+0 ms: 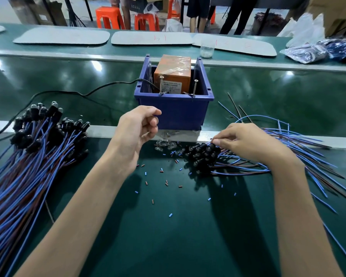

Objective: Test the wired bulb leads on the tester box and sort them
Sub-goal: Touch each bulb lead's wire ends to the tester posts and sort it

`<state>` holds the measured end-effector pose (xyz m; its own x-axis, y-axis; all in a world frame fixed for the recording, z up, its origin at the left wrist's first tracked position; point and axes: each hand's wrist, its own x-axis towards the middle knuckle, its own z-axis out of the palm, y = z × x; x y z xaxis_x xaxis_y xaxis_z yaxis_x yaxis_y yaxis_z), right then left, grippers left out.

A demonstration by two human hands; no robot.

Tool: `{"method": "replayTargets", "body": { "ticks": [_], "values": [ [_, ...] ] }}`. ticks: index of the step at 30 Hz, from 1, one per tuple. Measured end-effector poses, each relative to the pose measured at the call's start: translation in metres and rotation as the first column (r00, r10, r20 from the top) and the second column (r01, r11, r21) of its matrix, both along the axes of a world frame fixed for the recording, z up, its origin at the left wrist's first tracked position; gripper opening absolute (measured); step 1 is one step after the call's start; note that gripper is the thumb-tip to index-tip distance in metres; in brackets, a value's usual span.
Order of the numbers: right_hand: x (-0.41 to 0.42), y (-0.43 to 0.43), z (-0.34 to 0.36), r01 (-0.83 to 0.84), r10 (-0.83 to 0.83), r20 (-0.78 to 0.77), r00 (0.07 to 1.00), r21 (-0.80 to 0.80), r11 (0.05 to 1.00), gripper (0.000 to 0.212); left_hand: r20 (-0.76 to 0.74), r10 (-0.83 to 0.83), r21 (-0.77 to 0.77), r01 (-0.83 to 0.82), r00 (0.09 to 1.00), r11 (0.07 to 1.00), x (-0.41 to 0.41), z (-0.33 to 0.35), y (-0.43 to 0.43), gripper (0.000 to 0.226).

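A blue bin [176, 111] in the middle of the bench holds the orange tester box [173, 73]; two screws [194, 86] stand at the bin's front rim. A large bundle of bulb leads [40, 140] with black sockets and blue and brown wires lies at the left. A smaller pile of leads [204, 154] lies at the right. My right hand [246, 142] pinches a black socket at the top of that pile. My left hand [138, 130] hovers just in front of the bin with its fingers curled, and nothing shows in it.
Small clear bulbs [166, 144] and cut bits of wire sleeve [166, 182] are scattered on the green mat between my arms. A black cable [84, 92] runs left from the bin. Grey pads, a clear cup [206, 49] and plastic bags sit behind; people stand beyond.
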<state>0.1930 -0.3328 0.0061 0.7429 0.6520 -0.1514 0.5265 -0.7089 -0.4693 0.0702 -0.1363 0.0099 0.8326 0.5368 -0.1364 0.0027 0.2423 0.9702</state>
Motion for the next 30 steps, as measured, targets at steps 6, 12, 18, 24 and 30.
{"method": "replayTargets", "body": {
  "ticks": [6, 12, 18, 24, 30],
  "values": [
    [0.002, 0.004, -0.007, -0.012, 0.012, 0.012, 1.0, -0.035, 0.999, 0.015, -0.008, 0.01, 0.026, -0.009, 1.0, 1.0, 0.001, 0.0, 0.002, 0.025],
    [0.002, 0.005, -0.009, -0.004, 0.001, -0.027, 1.0, -0.077, 0.997, 0.023, -0.024, 0.023, 0.102, -0.02, 0.999, 0.995, 0.002, -0.003, 0.009, 0.025],
    [-0.002, 0.007, -0.006, 0.021, -0.021, -0.009, 1.0, 0.003, 1.0, 0.02, -0.331, 0.079, 0.552, 0.125, 0.94, 0.824, -0.004, -0.014, 0.041, 0.013],
    [-0.004, 0.007, -0.001, 0.04, -0.04, -0.006, 0.999, 0.09, 0.995, 0.021, -0.501, 0.587, 0.865, 0.347, 0.636, 0.363, -0.031, -0.014, 0.092, 0.039],
    [-0.005, 0.004, 0.001, 0.028, -0.026, -0.026, 0.999, 0.093, 0.995, 0.022, -0.584, 0.685, 0.807, 0.401, 0.435, 0.433, -0.042, -0.018, 0.11, 0.051]
  ]
}}
